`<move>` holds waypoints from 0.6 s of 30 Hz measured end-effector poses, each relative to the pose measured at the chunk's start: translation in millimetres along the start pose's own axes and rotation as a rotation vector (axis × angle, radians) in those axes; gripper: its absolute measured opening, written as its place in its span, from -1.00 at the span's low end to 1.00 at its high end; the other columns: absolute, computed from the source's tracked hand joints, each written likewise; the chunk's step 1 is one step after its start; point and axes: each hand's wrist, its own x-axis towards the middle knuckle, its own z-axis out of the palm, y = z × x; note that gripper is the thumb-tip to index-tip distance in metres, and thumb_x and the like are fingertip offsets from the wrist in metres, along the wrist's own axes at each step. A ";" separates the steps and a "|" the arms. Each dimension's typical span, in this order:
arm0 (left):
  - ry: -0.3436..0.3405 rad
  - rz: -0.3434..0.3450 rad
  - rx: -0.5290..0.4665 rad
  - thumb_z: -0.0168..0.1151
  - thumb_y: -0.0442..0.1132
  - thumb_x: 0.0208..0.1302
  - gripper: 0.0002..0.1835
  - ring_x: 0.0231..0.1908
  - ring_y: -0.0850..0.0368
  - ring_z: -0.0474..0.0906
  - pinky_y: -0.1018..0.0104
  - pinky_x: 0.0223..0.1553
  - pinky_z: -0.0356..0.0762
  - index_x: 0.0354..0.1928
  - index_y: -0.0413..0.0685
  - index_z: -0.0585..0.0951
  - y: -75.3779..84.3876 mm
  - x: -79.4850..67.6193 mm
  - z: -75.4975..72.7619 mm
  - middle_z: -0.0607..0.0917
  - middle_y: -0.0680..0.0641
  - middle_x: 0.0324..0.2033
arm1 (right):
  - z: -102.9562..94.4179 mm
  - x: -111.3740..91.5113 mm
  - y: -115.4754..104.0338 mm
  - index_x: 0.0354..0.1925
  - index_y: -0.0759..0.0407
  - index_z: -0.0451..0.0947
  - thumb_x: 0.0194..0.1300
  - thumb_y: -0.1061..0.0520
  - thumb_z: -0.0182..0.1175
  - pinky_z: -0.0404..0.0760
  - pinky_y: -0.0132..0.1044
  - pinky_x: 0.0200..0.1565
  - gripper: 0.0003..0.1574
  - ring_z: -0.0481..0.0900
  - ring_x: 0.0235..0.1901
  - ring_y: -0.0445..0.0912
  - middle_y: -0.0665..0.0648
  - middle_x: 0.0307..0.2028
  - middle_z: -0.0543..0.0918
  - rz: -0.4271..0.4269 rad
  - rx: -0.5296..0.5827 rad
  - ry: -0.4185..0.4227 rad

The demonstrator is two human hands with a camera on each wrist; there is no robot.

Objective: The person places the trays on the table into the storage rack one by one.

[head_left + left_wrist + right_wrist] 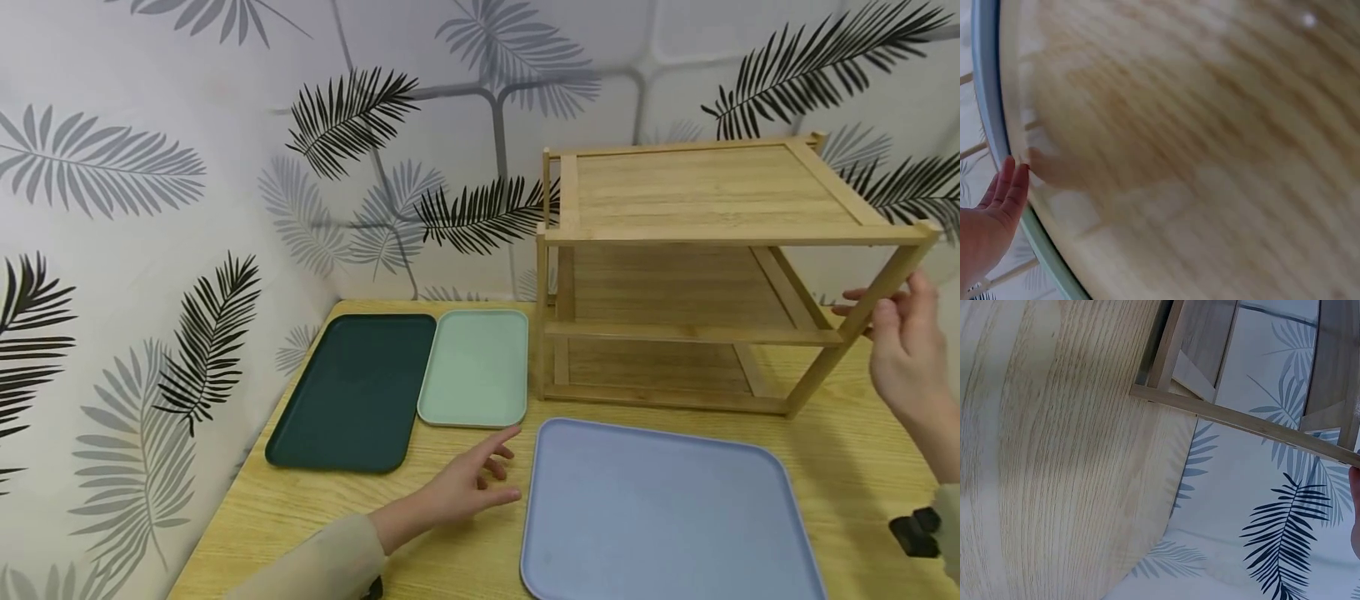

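Note:
A three-tier wooden shelf rack (720, 187) stands at the back right of the table. At its right front post, my right hand (911, 346) grips the wood, with the thumb on the near side and fingers reaching behind the post. Only a sliver of that hand (997, 212)-side work shows in the right wrist view, where the shelf post (1241, 422) runs toward the right edge. My left hand (465, 487) is held over the table with fingers loosely spread and nothing in them. It is nearest to the large blue tray (660, 508) and the mint-green tray (476, 367).
A dark green tray (352, 392) lies left of the mint one, along the table's left side. Behind and to the left rise walls with leaf-patterned covering (225, 208). The wood-grain table (862, 467) extends to the right of the blue tray.

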 end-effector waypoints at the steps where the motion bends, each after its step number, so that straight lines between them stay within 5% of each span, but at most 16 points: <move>1: 0.001 0.002 -0.005 0.31 -0.16 0.30 -0.17 -0.09 0.10 0.56 0.31 -0.17 0.53 0.51 0.07 0.10 -0.8 1.1 1.9 0.50 -0.15 0.09 | 0.2 0.5 1.0 0.49 -0.06 -0.08 0.57 0.19 -0.38 0.36 -0.66 -0.17 -0.40 0.43 -0.17 -0.51 -0.27 -0.11 0.40 0.003 -0.009 0.004; 8: 0.032 -0.006 -0.013 0.40 -0.25 0.20 -0.29 -0.32 0.28 0.59 0.42 -0.28 0.53 0.37 -0.11 0.33 -0.2 8.3 14.4 0.61 -0.07 -0.19 | 1.3 1.4 5.5 0.47 -0.08 -0.03 0.56 0.19 -0.38 0.30 -0.75 -0.23 -0.41 0.39 -0.24 -0.57 -0.32 -0.19 0.38 0.036 -0.069 0.033; 18: 0.078 -0.039 0.013 0.50 -0.27 0.06 -0.40 -0.43 0.34 0.53 0.44 -0.27 0.52 0.17 -0.08 0.49 2.1 19.5 29.8 0.58 0.09 -0.30 | 3.0 1.9 4.4 0.44 -0.03 0.02 0.56 0.19 -0.37 0.31 -0.76 -0.23 -0.45 0.40 -0.26 -0.58 -0.33 -0.22 0.39 0.047 -0.067 0.046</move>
